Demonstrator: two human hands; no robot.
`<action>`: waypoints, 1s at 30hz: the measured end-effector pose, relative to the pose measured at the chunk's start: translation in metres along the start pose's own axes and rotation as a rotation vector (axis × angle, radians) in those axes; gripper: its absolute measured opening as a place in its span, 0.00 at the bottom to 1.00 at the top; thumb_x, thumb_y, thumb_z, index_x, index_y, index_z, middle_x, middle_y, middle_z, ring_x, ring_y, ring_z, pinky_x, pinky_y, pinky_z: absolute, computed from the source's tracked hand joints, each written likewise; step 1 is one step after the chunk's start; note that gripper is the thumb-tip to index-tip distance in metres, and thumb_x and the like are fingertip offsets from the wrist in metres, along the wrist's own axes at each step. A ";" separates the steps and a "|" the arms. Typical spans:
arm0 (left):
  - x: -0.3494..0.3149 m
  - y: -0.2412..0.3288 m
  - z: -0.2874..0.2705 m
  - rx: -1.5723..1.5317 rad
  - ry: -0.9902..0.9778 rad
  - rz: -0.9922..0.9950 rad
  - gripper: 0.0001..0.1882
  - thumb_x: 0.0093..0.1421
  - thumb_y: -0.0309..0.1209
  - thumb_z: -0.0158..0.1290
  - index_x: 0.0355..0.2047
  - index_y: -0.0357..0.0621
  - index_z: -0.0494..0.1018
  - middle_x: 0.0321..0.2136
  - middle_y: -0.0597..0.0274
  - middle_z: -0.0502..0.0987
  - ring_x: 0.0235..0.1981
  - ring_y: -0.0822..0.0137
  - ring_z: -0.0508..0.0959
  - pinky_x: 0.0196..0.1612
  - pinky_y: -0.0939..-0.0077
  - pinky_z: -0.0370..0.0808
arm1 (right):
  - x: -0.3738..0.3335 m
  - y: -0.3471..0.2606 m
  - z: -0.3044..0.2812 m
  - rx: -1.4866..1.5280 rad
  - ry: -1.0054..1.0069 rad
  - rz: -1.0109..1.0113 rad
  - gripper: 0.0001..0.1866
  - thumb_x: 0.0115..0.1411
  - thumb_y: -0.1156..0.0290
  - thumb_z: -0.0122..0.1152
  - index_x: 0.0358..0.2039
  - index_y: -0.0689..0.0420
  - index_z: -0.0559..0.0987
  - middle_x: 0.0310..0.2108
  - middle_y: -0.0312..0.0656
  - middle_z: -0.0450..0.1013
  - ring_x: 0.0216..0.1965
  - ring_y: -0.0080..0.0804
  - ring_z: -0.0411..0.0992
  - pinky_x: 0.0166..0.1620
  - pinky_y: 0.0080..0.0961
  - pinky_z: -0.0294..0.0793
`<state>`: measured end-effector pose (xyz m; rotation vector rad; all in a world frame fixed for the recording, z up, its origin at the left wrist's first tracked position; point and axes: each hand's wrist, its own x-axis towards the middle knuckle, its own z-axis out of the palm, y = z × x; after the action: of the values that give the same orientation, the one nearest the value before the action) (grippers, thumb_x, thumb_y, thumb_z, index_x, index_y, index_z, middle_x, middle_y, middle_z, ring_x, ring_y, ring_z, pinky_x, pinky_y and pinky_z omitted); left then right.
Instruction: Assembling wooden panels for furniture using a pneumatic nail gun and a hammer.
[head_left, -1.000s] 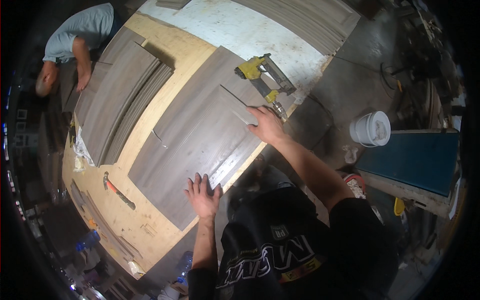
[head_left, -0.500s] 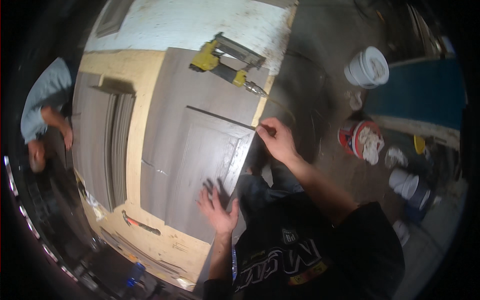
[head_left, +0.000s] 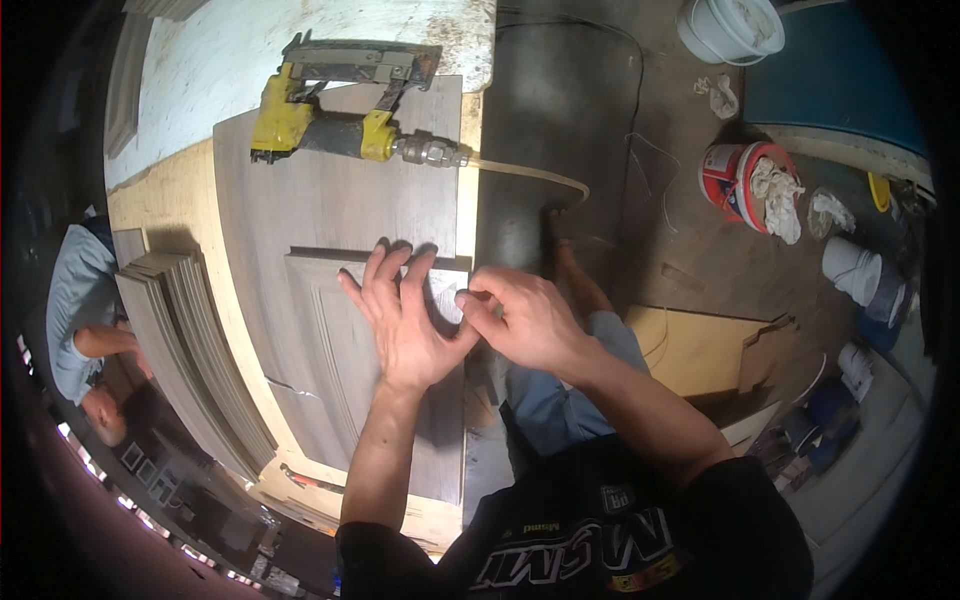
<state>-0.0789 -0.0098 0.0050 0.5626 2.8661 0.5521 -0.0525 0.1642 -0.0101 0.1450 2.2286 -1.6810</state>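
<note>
A grey wood-grain cabinet door (head_left: pixel 325 330) with a raised frame lies on a larger grey board (head_left: pixel 235 200). My left hand (head_left: pixel 405 325) rests on the door near its far right corner, fingers stretched out, thumb toward the right hand. Right at that corner, my right hand (head_left: pixel 530 320) has thumb and forefinger pinched at the door's edge; whatever is between them is too small or hidden to make out. Beyond both hands a yellow and black air nailer (head_left: pixel 325 125) lies on the board, its pale hose (head_left: pixel 540 177) running off the table's right edge.
A stack of grey panels (head_left: pixel 190 340) stands at left on the wooden tabletop (head_left: pixel 233 290), with a red-handled tool (head_left: pixel 310 480) nearer. Another person (head_left: pixel 85 320) is beyond the stack. On the floor at right are a white bucket (head_left: pixel 735 30), a red bucket with rags (head_left: pixel 728 185) and cardboard (head_left: pixel 690 345).
My left hand has moved from the door's near part to its far right corner, fingers still spread. The right hand stays pinched there, now beside the left. The view has shifted.
</note>
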 end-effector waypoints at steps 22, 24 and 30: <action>0.004 0.002 0.001 0.042 0.026 -0.021 0.45 0.35 0.38 0.70 0.57 0.50 0.66 0.55 0.55 0.62 0.64 0.46 0.62 0.67 0.26 0.39 | 0.163 -0.063 -0.050 -0.170 0.241 -0.529 0.12 0.59 0.70 0.67 0.43 0.56 0.81 0.40 0.41 0.79 0.43 0.39 0.78 0.47 0.35 0.77; 0.006 0.001 0.003 0.046 0.032 -0.004 0.45 0.35 0.37 0.70 0.57 0.50 0.66 0.55 0.54 0.62 0.64 0.46 0.62 0.67 0.26 0.38 | 0.196 -0.074 -0.021 -0.439 0.121 -0.572 0.15 0.59 0.71 0.64 0.48 0.53 0.80 0.45 0.42 0.75 0.49 0.42 0.75 0.51 0.39 0.77; 0.002 -0.003 0.007 0.040 0.053 0.031 0.45 0.36 0.39 0.68 0.58 0.49 0.67 0.52 0.57 0.63 0.63 0.46 0.62 0.68 0.25 0.35 | 0.215 -0.107 0.025 -0.521 -0.037 -0.341 0.26 0.61 0.80 0.56 0.60 0.45 0.73 0.58 0.46 0.65 0.52 0.41 0.74 0.55 0.38 0.79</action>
<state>-0.0800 -0.0096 -0.0028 0.6079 2.9287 0.5233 -0.2789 0.0824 0.0107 -0.4102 2.6868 -1.1653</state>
